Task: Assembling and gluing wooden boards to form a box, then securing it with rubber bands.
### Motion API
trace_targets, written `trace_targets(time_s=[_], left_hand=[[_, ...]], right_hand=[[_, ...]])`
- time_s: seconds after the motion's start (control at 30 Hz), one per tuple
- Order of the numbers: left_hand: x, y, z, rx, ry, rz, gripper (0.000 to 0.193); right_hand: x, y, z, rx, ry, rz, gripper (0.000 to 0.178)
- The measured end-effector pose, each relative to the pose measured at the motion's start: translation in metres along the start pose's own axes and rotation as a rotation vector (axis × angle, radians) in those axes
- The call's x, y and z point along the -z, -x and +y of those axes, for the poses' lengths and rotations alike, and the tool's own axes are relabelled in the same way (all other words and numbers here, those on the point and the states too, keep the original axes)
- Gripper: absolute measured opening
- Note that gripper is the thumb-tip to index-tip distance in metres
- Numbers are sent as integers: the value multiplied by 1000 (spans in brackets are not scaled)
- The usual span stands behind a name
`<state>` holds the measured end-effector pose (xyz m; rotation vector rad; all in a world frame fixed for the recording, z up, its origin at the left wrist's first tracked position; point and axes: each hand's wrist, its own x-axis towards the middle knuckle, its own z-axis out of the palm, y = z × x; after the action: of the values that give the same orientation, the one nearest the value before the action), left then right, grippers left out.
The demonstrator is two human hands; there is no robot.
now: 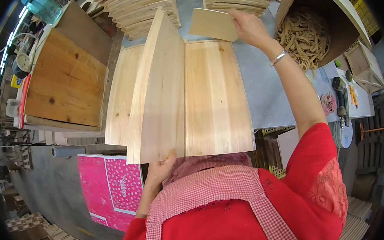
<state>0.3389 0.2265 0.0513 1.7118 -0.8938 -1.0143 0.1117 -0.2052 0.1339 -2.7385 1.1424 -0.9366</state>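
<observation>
My right hand (251,28) grips a small thin wooden panel (211,24) by its right end, at the far end of the boards in front of me. One long pale board (162,95) stands on edge, leaning slightly. To its right lies a flat, wide board (215,95) with a few small knots, and to its left another flat board (123,80). At the near end, my left hand (160,168) holds the standing board's lower corner, with the thumb on its right face; the other fingers are partly hidden.
Stacks of wooden boards (140,9) rise at the back of the grey table (265,100). A box at back right holds tan strips (305,36). A dark power tool (341,97) and a pink cloth (328,104) lie at right. A wooden box (62,80) stands left.
</observation>
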Motion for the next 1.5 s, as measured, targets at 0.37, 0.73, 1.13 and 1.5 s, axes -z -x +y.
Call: trace_targets(time_s=[0.37, 0.73, 1.13, 1.5], left_hand=[[-1, 9, 21, 209, -129, 14, 36], [2, 11, 18, 233, -115, -37, 37], [-3, 10, 32, 127, -184, -67, 27], [-3, 5, 54, 300, -305, -125, 32]], right_hand=[[-21, -28, 0, 90, 47, -90, 15], [-25, -35, -6, 134, 37, -168, 15], [-43, -65, -8, -2, 136, -172, 35], [-47, -63, -15, 27, 136, -128, 39]])
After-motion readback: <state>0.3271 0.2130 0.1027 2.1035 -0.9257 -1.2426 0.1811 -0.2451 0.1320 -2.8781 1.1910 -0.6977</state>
